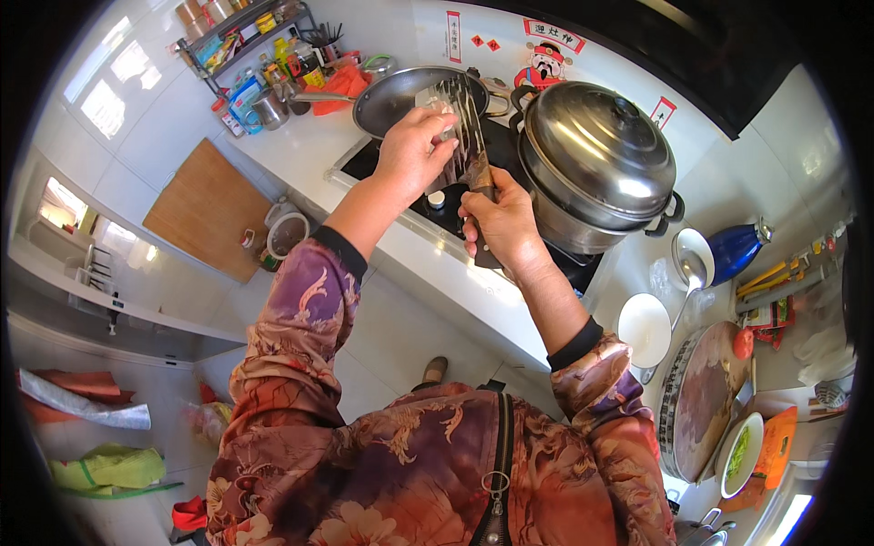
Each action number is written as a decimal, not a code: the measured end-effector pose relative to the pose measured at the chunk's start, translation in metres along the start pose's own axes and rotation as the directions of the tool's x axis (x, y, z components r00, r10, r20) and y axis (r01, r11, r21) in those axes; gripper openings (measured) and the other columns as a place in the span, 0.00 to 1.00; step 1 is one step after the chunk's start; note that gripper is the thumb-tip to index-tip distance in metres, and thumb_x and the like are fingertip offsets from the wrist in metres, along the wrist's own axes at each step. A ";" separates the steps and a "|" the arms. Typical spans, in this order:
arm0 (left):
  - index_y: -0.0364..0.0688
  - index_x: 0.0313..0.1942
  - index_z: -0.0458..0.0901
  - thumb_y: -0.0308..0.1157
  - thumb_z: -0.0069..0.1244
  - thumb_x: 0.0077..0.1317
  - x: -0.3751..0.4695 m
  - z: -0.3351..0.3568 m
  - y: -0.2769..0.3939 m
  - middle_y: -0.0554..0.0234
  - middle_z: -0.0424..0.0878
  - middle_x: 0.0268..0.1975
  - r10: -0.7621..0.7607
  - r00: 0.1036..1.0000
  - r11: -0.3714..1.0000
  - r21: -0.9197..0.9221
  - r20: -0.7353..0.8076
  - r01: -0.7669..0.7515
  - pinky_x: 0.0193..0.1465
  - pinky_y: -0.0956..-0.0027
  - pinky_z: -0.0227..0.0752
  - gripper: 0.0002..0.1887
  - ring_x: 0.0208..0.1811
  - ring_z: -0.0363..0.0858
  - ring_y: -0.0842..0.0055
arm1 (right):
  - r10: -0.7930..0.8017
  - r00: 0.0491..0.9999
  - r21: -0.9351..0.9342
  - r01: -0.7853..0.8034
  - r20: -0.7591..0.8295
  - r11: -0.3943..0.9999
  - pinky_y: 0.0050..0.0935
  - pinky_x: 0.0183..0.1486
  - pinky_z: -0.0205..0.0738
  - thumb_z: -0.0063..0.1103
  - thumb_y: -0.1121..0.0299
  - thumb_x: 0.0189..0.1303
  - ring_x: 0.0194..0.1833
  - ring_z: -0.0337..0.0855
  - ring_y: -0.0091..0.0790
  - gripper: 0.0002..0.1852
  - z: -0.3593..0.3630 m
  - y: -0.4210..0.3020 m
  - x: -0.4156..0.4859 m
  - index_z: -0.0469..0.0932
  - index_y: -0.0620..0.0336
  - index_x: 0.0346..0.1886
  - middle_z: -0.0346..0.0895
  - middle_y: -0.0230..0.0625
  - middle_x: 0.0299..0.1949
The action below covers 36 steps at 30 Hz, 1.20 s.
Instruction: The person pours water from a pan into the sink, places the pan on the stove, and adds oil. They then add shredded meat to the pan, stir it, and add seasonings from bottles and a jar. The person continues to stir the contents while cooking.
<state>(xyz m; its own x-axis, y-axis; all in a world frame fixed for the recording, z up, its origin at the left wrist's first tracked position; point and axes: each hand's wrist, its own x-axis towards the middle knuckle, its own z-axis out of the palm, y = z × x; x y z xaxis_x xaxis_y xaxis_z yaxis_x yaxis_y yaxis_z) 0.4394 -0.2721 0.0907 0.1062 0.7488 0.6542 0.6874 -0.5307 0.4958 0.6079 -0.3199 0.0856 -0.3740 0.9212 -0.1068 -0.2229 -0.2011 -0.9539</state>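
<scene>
My right hand grips the dark handle of a broad-bladed kitchen cleaver, its blade pointing away from me above the stove. My left hand is at the left side of the blade, fingers bent against something pale and translucent there, possibly clear plastic; what exactly it holds is unclear. Beyond the blade, a wok with a long metal handle rests on the far left of the black cooktop. Just right of the cleaver stands a large lidded steel steamer pot.
On the right counter are a white bowl, a ladle in another bowl, a blue vacuum flask, a round chopping block, a tomato and a bowl of green strips. A spice rack and bottles stand at the back left.
</scene>
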 end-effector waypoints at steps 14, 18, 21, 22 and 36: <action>0.44 0.40 0.86 0.34 0.50 0.59 0.107 0.026 -0.219 0.52 0.84 0.42 -0.212 0.968 0.920 0.363 0.135 0.151 0.49 0.56 0.75 0.11 0.43 0.82 0.54 | 0.005 0.994 -0.099 -0.017 -0.113 0.995 0.28 0.15 0.67 0.49 0.80 0.60 0.15 0.69 0.25 0.24 0.030 0.012 0.086 0.63 0.64 0.62 0.70 0.38 0.27; 0.45 0.43 0.86 0.36 0.50 0.58 0.116 0.021 -0.240 0.51 0.85 0.43 -0.338 0.938 0.914 0.262 0.073 0.309 0.52 0.59 0.74 0.14 0.46 0.82 0.56 | -0.062 0.987 -0.081 0.051 -0.148 0.995 0.28 0.14 0.66 0.49 0.80 0.62 0.14 0.68 0.25 0.25 0.022 0.000 0.053 0.62 0.64 0.63 0.71 0.37 0.28; 0.44 0.44 0.85 0.40 0.55 0.62 0.109 0.013 -0.235 0.56 0.86 0.40 -0.319 0.948 0.947 0.047 0.019 0.318 0.47 0.67 0.75 0.14 0.42 0.85 0.71 | -0.136 0.964 -0.024 0.134 -0.227 0.991 0.23 0.14 0.66 0.48 0.80 0.63 0.15 0.69 0.23 0.22 0.011 -0.018 0.005 0.64 0.66 0.61 0.72 0.36 0.28; 0.44 0.49 0.83 0.39 0.53 0.67 0.095 0.000 -0.205 0.68 0.85 0.38 -0.386 0.920 0.900 -0.189 0.069 0.392 0.33 0.79 0.70 0.14 0.37 0.82 0.82 | -0.156 0.955 -0.002 0.160 -0.252 0.987 0.23 0.14 0.67 0.49 0.80 0.63 0.15 0.69 0.23 0.22 0.004 -0.021 -0.012 0.63 0.65 0.62 0.72 0.36 0.28; 0.40 0.33 0.80 0.33 0.57 0.62 -0.299 -0.010 -0.074 0.69 0.76 0.21 -0.886 0.150 0.000 -0.324 0.438 0.946 0.17 0.76 0.61 0.07 0.16 0.68 0.83 | -0.248 0.232 -0.196 0.224 -0.941 0.955 0.23 0.16 0.62 0.59 0.74 0.59 0.18 0.65 0.22 0.07 -0.261 0.026 -0.298 0.70 0.55 0.36 0.69 0.30 0.23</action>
<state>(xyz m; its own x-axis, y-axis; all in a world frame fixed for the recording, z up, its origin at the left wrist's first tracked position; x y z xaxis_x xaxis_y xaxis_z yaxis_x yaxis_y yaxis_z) 0.3493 -0.4606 -0.1357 -0.2787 0.7567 -0.5914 -0.1318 0.5798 0.8040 0.9483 -0.5124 0.0191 0.8155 0.5764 -0.0521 -0.1199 0.0802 -0.9895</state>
